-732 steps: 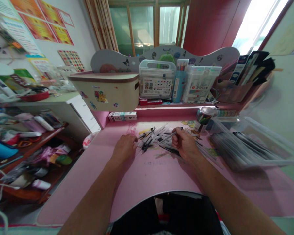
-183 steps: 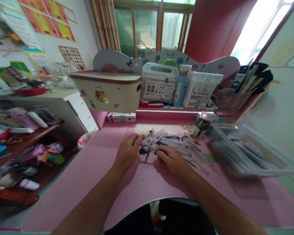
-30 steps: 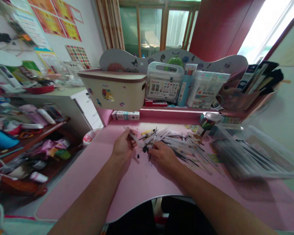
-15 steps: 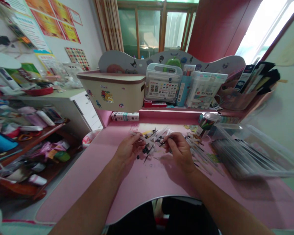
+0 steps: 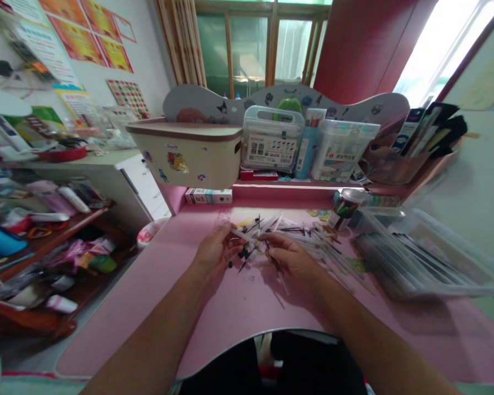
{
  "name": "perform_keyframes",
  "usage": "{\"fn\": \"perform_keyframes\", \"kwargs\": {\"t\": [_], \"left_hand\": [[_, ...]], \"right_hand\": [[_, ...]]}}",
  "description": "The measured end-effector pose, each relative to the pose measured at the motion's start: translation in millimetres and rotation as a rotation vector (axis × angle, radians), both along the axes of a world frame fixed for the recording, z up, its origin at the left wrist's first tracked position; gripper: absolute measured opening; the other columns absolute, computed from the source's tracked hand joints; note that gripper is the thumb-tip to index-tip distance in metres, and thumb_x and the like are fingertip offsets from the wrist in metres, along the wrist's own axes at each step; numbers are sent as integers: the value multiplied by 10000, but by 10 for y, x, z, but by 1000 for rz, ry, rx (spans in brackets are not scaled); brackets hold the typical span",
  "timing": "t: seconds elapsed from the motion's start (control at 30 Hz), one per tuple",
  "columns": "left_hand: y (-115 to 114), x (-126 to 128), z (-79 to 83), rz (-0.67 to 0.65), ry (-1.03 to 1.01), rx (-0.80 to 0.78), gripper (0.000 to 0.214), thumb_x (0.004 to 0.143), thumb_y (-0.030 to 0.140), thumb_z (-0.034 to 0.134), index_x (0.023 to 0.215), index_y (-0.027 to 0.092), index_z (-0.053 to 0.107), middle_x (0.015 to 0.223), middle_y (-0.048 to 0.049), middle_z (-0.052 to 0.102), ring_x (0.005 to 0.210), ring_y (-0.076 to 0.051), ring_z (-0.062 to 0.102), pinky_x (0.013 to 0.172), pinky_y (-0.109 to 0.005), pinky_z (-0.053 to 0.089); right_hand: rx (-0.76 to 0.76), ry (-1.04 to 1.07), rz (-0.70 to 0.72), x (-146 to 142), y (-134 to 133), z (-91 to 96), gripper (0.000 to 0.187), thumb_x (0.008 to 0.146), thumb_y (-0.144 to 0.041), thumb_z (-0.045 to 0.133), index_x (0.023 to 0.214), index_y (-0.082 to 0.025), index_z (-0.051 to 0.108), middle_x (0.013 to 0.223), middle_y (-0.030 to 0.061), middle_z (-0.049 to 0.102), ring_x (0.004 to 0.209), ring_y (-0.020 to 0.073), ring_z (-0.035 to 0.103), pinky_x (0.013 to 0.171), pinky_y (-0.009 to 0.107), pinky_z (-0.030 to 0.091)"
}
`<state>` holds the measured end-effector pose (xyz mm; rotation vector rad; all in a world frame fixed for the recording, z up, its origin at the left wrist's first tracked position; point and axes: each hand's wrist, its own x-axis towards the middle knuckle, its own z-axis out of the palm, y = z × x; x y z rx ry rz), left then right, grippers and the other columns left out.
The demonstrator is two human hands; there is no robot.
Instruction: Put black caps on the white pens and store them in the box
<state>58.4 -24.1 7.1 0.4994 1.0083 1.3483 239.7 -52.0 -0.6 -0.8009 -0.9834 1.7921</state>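
Left hand pinching a whitish pen tube; right hand, a dark slender rod. Pen parts remain heaped; plastic bin partly filled.

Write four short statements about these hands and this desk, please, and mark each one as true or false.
1. The left hand holds a pale, slim tube. True.
2. The right hand holds nothing. False: it grips a thin dark stick.
3. A lidded cream box stands beside a handled clear case. True.
4. The open clear bin stands left of the loose pile. False: it stands to the right.
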Motion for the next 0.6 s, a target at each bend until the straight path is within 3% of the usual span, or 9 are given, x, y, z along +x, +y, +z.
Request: {"fn": "perform_keyframes", "kwargs": {"t": [0.17, 0.33, 0.6], "left_hand": [[22, -27, -34, 23, -40, -43, 149, 945, 216, 519, 843, 140, 596, 633, -39, 653, 497, -115, 627, 457, -185, 519], [19, -29, -38, 3, -30, -41, 170, 960, 221, 495, 844, 141, 591, 614, -35, 645, 485, -119, 621, 453, -191, 517], [32, -30, -53, 48, -34, -25, 160, 950, 220, 519, 827, 145, 589, 621, -26, 640, 487, -109, 617, 453, -184, 521]], "right_hand": [[74, -19, 159, 88, 48, -53, 388, 708, -237, 750, 1058, -208, 584, 619, -95, 498, 423, 55, 432, 409, 187, 342], [84, -70, 177, 113, 87, -75, 319, 715, -261, 751, 938, -196, 533, 617, -94, 517, 437, 51, 452, 423, 179, 327], [81, -66, 178, 93, 48, -39, 309, 693, -230, 740, 929, -180, 548, 609, -95, 525, 432, 46, 439, 418, 180, 297]]}}
